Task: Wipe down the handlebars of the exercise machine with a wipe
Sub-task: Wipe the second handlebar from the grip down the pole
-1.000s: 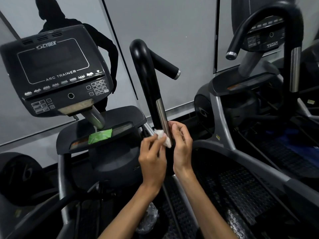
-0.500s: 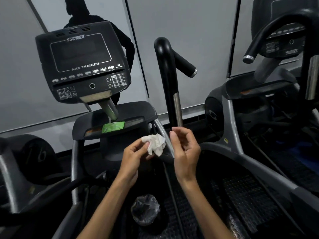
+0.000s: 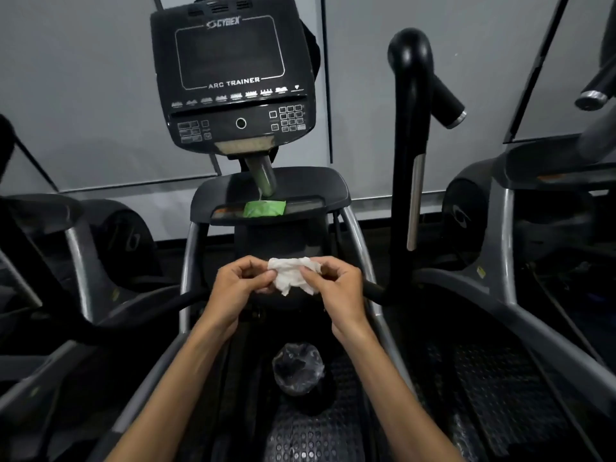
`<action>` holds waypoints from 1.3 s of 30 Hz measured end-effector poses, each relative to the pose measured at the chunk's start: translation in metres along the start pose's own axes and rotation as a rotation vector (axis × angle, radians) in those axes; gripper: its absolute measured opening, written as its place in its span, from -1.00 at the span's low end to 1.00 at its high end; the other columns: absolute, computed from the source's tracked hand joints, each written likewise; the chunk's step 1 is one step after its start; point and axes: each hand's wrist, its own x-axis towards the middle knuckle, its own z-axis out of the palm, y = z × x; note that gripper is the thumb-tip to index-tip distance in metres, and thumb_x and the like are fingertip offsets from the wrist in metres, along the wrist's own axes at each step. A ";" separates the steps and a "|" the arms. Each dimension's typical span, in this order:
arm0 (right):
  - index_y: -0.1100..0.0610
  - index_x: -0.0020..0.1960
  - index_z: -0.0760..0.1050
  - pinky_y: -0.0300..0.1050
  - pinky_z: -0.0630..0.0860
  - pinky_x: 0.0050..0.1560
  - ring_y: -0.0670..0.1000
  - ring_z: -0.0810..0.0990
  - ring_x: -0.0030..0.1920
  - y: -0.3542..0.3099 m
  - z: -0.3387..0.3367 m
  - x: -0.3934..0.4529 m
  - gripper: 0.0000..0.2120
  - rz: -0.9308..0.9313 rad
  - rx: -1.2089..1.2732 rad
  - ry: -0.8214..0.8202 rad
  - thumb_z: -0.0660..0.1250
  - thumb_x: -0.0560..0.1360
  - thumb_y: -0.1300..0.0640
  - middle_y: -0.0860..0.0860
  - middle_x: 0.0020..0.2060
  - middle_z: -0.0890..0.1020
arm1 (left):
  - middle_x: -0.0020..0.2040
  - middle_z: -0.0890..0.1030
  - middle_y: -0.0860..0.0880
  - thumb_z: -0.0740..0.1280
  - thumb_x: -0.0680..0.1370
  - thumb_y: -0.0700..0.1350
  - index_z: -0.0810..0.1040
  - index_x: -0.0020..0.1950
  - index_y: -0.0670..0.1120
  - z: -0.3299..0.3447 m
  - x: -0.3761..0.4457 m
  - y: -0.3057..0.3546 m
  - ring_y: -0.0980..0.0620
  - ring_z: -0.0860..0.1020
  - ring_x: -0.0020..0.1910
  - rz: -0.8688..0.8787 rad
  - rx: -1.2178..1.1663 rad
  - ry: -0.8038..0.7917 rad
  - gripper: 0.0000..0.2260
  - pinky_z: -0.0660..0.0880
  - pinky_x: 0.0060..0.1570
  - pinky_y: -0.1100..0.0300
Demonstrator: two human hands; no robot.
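I can't see the fingertips of my left hand [image 3: 237, 284] or right hand [image 3: 336, 288]; the crumpled white paper wipe [image 3: 290, 275] covers them. The frame's left edge crops the black curved left handlebar [image 3: 6, 138]. The grey console keypad labels [image 3: 289, 117] are unreadable.

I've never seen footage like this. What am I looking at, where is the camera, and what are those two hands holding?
The camera sits on a person's head, looking forward and down, so you see their own arms. The left hand and right hand pinch a crumpled white wipe between them. Ahead is a gym machine with a black console marked "ARC TRAINER", and a tall black handlebar with a silver strip stands to the right. A green packet lies on the black tray below the console. Nothing is being wiped right now.
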 end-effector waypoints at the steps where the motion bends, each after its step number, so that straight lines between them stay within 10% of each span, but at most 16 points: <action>1: 0.17 -0.05 0.72 -0.07 0.60 -0.10 0.05 0.69 -0.14 0.003 0.004 0.006 -0.89 0.012 -0.019 0.000 0.52 0.45 0.30 0.14 -0.16 0.74 | -0.28 0.64 -0.12 0.39 0.50 -0.39 0.60 -0.13 -0.24 -0.008 0.006 -0.002 0.08 0.55 -0.38 -0.032 -0.009 -0.019 -0.93 0.49 -0.33 0.33; 9: 0.21 -0.12 0.66 -0.21 0.48 -0.18 -0.10 0.60 -0.22 0.037 0.050 0.050 -0.95 0.065 -0.092 0.038 0.49 0.51 0.24 0.03 -0.25 0.68 | -0.25 0.58 -0.14 0.33 0.61 -0.26 0.54 -0.02 -0.21 -0.043 0.049 -0.041 0.06 0.59 -0.41 -0.262 -0.087 0.049 -0.97 0.58 -0.40 0.22; 13: 0.12 -0.16 0.66 -0.05 0.55 -0.14 -0.05 0.63 -0.22 0.063 0.071 0.070 -0.93 0.081 -0.227 0.090 0.54 0.43 0.17 0.06 -0.25 0.70 | -0.31 0.61 -0.12 0.37 0.60 -0.21 0.51 -0.04 -0.13 -0.049 0.072 -0.069 0.04 0.60 -0.46 -0.030 0.130 0.347 -0.94 0.54 -0.47 0.18; 16: 0.00 -0.21 0.66 0.06 0.62 -0.10 0.04 0.70 -0.18 0.089 0.082 0.084 -0.84 0.146 -0.277 0.126 0.55 0.27 -0.03 0.02 -0.28 0.72 | -0.11 0.71 -0.06 0.36 0.62 -0.15 0.64 0.07 -0.12 -0.048 0.084 -0.082 0.06 0.68 -0.16 0.077 0.186 0.166 -0.91 0.60 -0.18 0.21; 24: 0.21 0.12 0.67 -0.23 0.63 -0.08 -0.02 0.71 -0.13 0.137 0.080 0.108 -0.77 0.346 -0.136 -0.296 0.32 0.57 0.41 0.07 -0.15 0.74 | -0.08 0.71 -0.02 0.44 0.54 -0.16 0.65 0.08 0.04 -0.065 0.129 -0.154 0.05 0.67 -0.08 -0.081 0.099 0.078 -0.85 0.58 -0.08 0.14; 32: 0.12 0.04 0.67 -0.21 0.61 -0.08 -0.05 0.67 -0.14 0.234 0.076 0.134 -0.70 0.315 -0.341 -0.069 0.47 0.43 0.44 0.12 0.00 0.70 | -0.20 0.69 -0.04 0.42 0.45 -0.34 0.67 -0.18 0.00 -0.066 0.167 -0.232 0.03 0.61 -0.19 -0.266 -0.015 0.254 -0.78 0.53 -0.09 0.10; 39: 0.13 0.03 0.71 -0.43 0.49 -0.15 -0.30 0.61 -0.28 0.304 0.056 0.147 -0.81 0.305 -0.750 -0.050 0.54 0.42 0.26 -0.10 -0.23 0.69 | -0.19 0.73 0.08 0.39 0.48 -0.14 0.75 -0.08 0.03 -0.061 0.181 -0.292 0.10 0.65 -0.14 -0.373 0.259 -0.010 -0.86 0.57 -0.01 0.11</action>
